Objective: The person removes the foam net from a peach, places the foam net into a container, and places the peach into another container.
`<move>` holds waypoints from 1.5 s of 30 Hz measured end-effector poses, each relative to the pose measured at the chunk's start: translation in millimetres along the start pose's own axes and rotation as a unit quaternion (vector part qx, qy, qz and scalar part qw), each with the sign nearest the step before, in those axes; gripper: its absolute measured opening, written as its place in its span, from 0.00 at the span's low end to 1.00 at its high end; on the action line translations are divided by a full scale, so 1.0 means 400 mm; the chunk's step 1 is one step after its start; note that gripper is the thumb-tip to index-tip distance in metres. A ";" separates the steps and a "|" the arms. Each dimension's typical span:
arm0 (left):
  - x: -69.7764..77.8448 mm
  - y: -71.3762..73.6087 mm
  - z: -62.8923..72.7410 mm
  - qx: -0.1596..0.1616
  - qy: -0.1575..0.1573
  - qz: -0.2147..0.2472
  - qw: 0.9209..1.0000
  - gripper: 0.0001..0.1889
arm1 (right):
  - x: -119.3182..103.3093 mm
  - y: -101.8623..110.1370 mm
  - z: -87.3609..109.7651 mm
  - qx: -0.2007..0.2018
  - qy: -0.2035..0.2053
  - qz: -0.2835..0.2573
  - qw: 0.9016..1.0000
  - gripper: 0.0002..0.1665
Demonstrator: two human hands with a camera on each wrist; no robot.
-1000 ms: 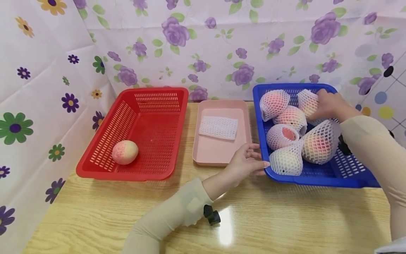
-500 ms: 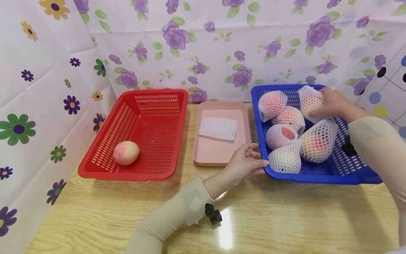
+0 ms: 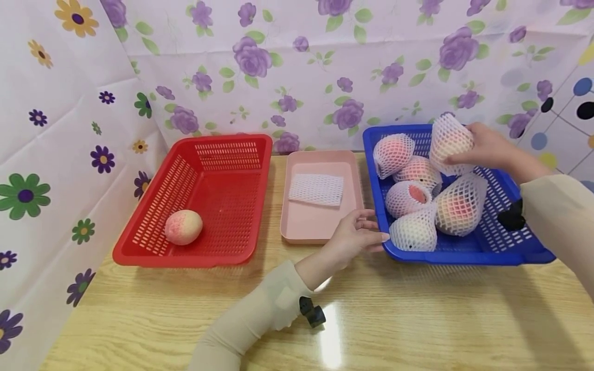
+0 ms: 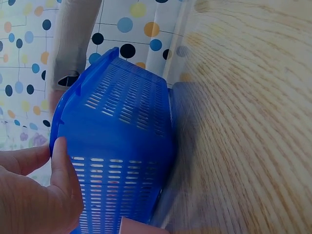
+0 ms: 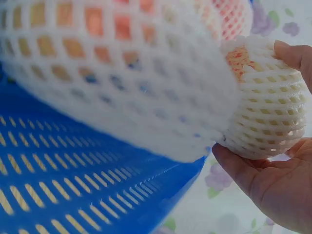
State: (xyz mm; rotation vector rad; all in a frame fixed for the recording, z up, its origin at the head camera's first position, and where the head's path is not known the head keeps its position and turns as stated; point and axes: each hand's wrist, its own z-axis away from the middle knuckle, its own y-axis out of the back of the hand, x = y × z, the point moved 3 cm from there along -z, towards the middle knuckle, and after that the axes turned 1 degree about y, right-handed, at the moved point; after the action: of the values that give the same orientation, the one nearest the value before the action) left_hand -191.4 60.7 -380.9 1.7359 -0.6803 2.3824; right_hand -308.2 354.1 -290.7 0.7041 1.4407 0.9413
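Observation:
A peach in a white foam net (image 3: 450, 141) is in my right hand (image 3: 489, 149), raised at the back of the blue basket (image 3: 468, 257). The right wrist view shows thumb and fingers around the netted peach (image 5: 268, 112). My left hand (image 3: 350, 237) holds the basket's left front corner; in the left wrist view its thumb and a finger pinch the rim (image 4: 57, 114). Several more netted peaches lie in the blue basket, among them a large one (image 3: 459, 206) and a pale one (image 3: 414, 230).
A pink tray (image 3: 308, 224) with a flat white foam net (image 3: 316, 189) on it stands between the baskets. At the left a red basket (image 3: 195, 260) holds one bare peach (image 3: 183, 227). Patterned cloth (image 3: 301, 77) hangs behind and beside the wooden table (image 3: 380, 319).
My right hand has lifted the netted peach upward from among the others at the back of the blue basket. The left hand has stayed at the rim. The view has shifted slightly.

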 end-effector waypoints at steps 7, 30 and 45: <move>-0.004 0.003 -0.001 -0.002 -0.004 0.004 1.000 0.32 | -0.035 -0.006 0.026 -0.004 -0.005 -0.025 1.000 0.54; 0.004 0.001 0.001 0.000 0.012 -0.013 1.000 0.30 | -0.183 -0.043 0.112 -0.017 -0.007 -0.106 0.994 0.47; 0.101 0.047 0.043 0.014 -0.102 -0.233 0.967 0.32 | -0.256 -0.086 0.147 -0.054 0.070 -0.187 0.978 0.37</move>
State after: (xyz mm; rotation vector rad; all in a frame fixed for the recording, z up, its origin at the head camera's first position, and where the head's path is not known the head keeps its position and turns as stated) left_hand -196.5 30.1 -344.5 1.9124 -0.2193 1.9230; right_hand -235.9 257.2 -267.0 0.2759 1.5644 0.7771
